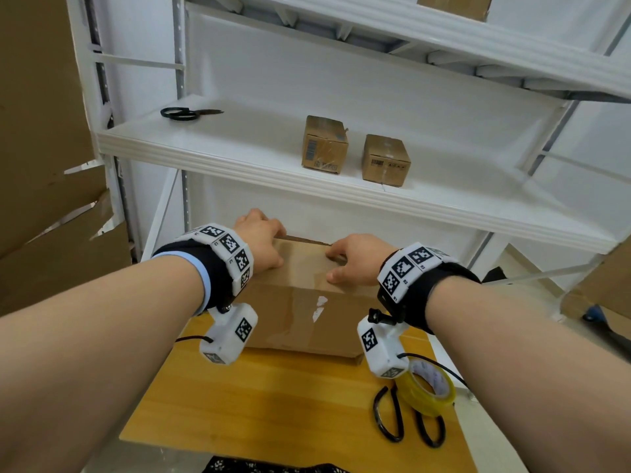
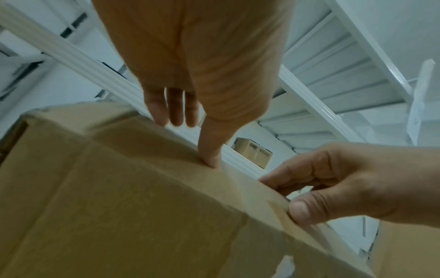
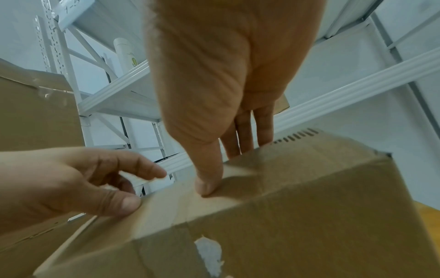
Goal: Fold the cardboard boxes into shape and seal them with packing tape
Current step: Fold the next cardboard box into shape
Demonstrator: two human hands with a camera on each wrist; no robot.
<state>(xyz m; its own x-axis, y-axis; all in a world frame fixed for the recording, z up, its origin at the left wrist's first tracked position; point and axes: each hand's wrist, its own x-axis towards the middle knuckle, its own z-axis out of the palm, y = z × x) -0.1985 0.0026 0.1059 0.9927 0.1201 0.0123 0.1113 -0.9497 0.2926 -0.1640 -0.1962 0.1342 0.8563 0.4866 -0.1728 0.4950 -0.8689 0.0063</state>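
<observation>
One brown, tape-scarred cardboard box

Ahead of you a white shelf carries black scissors at its left end and two small sealed cartons standing side by side toward the right. On the wooden tabletop, a second pair of scissors lies at the right edge.

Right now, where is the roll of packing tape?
In the head view, the roll of packing tape stands on edge on the wooden table, front right, beside the black-handled scissors and below the right hand.
</observation>
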